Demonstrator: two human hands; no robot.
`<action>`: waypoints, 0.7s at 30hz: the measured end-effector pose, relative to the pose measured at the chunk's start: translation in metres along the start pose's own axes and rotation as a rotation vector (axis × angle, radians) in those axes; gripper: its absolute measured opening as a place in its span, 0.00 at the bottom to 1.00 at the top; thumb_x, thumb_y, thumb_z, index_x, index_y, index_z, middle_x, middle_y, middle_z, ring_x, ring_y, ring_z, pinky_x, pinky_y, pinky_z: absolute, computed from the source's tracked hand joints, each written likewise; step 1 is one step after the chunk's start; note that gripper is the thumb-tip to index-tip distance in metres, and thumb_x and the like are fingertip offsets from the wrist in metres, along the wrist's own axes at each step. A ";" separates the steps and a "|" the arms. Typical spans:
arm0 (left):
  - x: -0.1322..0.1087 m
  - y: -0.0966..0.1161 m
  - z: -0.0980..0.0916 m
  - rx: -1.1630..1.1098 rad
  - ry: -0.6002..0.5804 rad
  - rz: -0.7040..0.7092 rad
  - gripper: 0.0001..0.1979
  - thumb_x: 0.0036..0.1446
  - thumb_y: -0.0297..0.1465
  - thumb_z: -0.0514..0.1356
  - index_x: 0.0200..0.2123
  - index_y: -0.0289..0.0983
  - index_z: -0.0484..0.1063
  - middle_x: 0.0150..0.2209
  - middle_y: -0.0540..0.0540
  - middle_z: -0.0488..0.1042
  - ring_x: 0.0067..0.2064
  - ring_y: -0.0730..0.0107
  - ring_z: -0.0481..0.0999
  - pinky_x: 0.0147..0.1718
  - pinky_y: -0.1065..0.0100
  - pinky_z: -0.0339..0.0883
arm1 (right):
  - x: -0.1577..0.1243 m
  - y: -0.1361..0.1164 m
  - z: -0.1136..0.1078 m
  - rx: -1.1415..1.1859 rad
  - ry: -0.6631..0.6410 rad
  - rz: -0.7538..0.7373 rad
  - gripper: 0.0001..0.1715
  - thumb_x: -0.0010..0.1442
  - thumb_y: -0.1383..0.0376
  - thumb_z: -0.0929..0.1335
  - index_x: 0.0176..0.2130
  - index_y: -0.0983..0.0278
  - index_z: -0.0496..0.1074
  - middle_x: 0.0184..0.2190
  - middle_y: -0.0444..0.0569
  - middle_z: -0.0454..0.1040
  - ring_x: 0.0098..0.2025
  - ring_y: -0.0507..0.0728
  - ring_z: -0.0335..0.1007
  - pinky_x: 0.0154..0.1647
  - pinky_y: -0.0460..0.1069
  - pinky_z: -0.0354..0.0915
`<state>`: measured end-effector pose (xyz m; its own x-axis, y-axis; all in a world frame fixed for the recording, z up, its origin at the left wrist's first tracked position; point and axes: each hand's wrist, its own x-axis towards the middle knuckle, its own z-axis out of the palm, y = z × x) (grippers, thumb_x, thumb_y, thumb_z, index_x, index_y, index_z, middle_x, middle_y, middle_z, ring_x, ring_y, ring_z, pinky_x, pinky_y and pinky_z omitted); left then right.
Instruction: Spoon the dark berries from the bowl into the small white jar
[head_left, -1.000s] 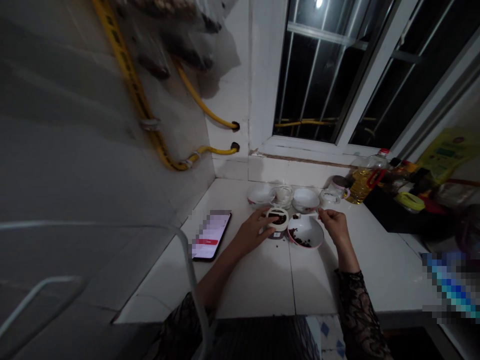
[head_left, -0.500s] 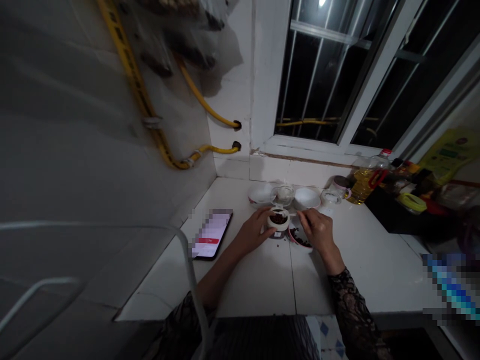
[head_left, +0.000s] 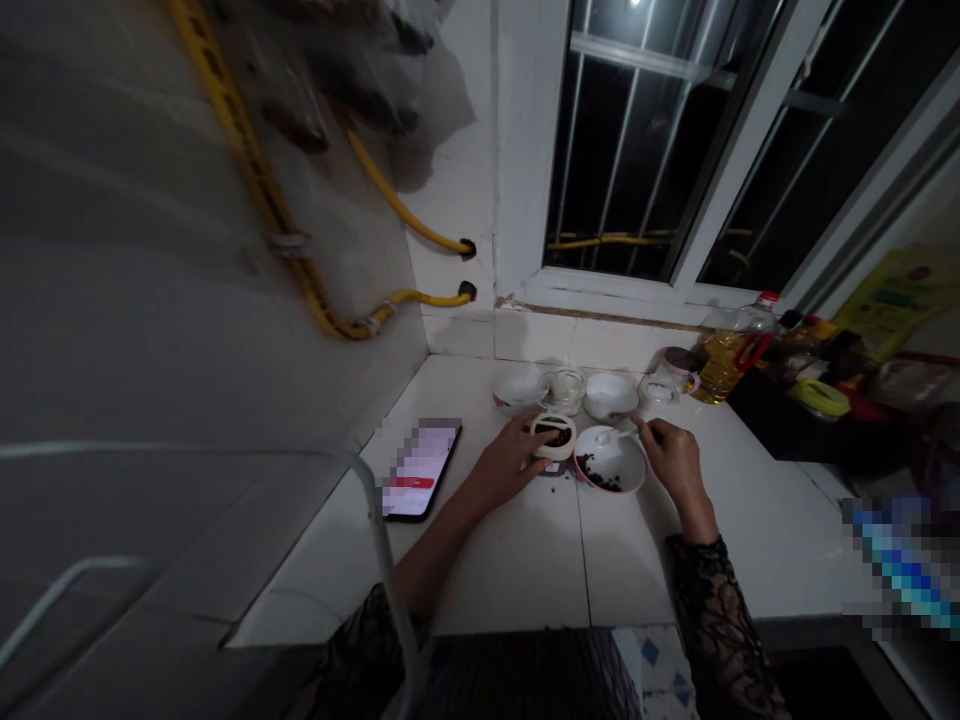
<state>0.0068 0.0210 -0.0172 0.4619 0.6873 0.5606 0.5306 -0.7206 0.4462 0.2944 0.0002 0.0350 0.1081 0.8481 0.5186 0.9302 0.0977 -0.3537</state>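
**Head view: hands at jar and bowl, white tiled counter**

Left hand (head_left: 508,458): fingers curled around a small white-rimmed jar (head_left: 553,438), gripping its side. The jar stands upright on the counter (head_left: 525,560) with dark contents showing at its mouth.

Right hand (head_left: 675,462): thumb and fingertips pinched on the handle end of a small white spoon (head_left: 616,436). The spoon reaches left over the far rim of a white bowl (head_left: 621,456).

The bowl sits just right of the jar, touching or nearly so (cannot tell which), with dark bits in the bottom.

Behind them stands a row of small white dishes (head_left: 610,396). Oil bottle (head_left: 731,350) far right. Lit phone (head_left: 420,468) flat, left of the left hand.
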 end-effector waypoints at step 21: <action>0.002 0.004 -0.002 -0.109 0.002 -0.086 0.27 0.61 0.35 0.59 0.61 0.41 0.59 0.61 0.38 0.62 0.63 0.54 0.65 0.61 0.52 0.63 | 0.000 -0.007 0.003 0.408 -0.224 0.116 0.34 0.52 0.38 0.63 0.16 0.63 0.67 0.12 0.41 0.58 0.17 0.49 0.50 0.19 0.46 0.47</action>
<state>0.0080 0.0195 -0.0130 0.4168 0.7469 0.5181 0.4881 -0.6647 0.5656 0.2865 0.0015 0.0353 0.0830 0.9526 0.2927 0.6979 0.1541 -0.6994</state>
